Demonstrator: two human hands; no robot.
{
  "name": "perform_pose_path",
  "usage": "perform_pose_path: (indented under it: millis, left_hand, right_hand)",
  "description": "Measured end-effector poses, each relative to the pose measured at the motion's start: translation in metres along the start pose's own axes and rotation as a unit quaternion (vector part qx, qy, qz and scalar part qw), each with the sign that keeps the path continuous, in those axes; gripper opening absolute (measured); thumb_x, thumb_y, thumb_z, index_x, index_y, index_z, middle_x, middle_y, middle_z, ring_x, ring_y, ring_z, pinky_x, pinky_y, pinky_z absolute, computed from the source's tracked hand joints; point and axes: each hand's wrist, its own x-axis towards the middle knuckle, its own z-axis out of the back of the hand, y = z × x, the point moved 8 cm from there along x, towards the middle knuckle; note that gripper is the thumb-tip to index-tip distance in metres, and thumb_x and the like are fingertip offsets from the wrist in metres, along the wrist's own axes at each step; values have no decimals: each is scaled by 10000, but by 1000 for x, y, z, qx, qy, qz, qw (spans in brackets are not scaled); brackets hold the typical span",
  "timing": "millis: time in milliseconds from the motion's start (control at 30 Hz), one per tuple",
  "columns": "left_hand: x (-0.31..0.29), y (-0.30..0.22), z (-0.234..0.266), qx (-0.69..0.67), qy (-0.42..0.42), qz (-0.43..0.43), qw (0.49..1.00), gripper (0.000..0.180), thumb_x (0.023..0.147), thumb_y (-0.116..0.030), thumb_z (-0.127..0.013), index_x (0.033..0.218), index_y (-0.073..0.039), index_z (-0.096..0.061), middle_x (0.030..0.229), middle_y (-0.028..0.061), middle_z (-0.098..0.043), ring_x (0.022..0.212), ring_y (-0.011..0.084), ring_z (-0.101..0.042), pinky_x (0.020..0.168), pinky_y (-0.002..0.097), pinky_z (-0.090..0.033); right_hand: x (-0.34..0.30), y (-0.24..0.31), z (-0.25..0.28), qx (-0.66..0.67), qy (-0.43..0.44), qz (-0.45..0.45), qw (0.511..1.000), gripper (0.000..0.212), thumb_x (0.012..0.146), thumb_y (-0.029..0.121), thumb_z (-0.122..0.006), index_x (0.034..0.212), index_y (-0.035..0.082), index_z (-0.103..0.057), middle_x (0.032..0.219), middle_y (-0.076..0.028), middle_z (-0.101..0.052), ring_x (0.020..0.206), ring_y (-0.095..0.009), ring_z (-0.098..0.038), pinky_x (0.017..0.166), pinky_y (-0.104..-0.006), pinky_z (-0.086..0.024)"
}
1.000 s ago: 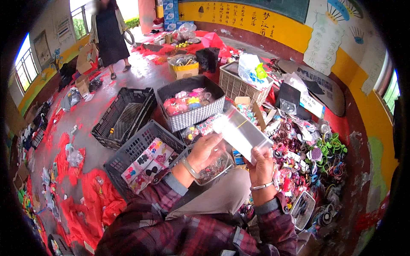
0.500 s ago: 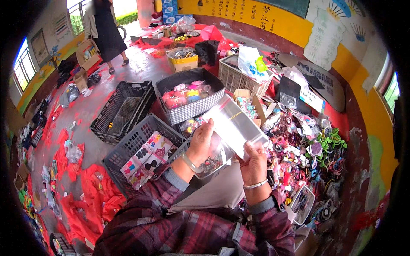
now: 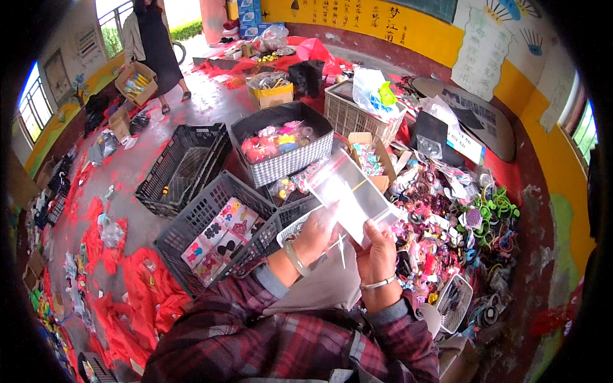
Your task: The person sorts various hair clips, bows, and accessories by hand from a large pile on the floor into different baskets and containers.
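Note:
A stack of clear plastic bags (image 3: 359, 196) with a thin yellow band across it is held up in front of me, tilted. At its lower right edge my right hand (image 3: 378, 255) is closed on it, the thumb lying on top. My left hand (image 3: 308, 237), slightly blurred, is closed at the lower left edge, its fingers partly behind the plastic. Below the bags a thin whitish strip hangs between my hands. Beyond my left wrist a small white basket (image 3: 288, 234) shows in part; my hands hide the rest.
A dark grey crate (image 3: 167, 237) with carded hair accessories stands left, beside a black crate (image 3: 148, 185). Ahead is a checked fabric box (image 3: 290, 165) of colourful items. Hair ties (image 3: 440, 255) heap up on the right. Further off a person (image 3: 156, 45) holds a cardboard box (image 3: 136, 92).
My left hand has slid down from the upper left edge of the bags toward the lower edge. The person at the back has lifted the cardboard box slightly.

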Motion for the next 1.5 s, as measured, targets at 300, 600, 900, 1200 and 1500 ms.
perform_pose_path:
  millis: [300,600,900,1200,1500]
  left_hand:
    - [22,4,33,-86,-6,-16,996,460,899,-422,-425,1105,-16,-485,1025,55,-558,941,141,-529,827,292,-424]
    - [9,7,14,-8,-44,-5,999,419,914,-382,-420,1078,-8,-514,960,36,-569,842,96,-542,730,239,-447]
    - [2,-5,-3,261,39,-79,961,466,927,-407,-369,1011,14,-549,882,10,-574,780,69,-497,664,237,-421]
    - [5,-7,16,0,-14,-60,998,509,902,-447,-401,1058,22,-520,968,52,-567,880,107,-520,775,250,-414]
    - [-1,-16,8,-38,-12,-60,997,324,885,-290,-510,1028,-2,-555,918,25,-594,794,79,-558,696,211,-446]
  right_hand:
    - [-4,-2,6,-15,-14,-8,1000,194,835,96,-533,1017,106,-468,934,-2,-576,830,-156,-590,670,-328,-503]
    - [-4,-5,-5,-31,0,-11,999,254,838,88,-504,1086,129,-465,932,26,-562,833,-133,-572,671,-319,-497]
    - [1,-3,-1,-43,-3,5,999,279,833,79,-506,1104,124,-461,959,20,-556,864,-131,-561,691,-319,-486]
    - [2,1,-3,-15,34,23,999,283,833,88,-517,1107,126,-461,980,21,-565,881,-130,-569,696,-314,-490]
    - [5,-8,-4,-36,34,4,999,307,839,89,-510,1134,139,-446,986,25,-560,860,-130,-573,674,-303,-496]
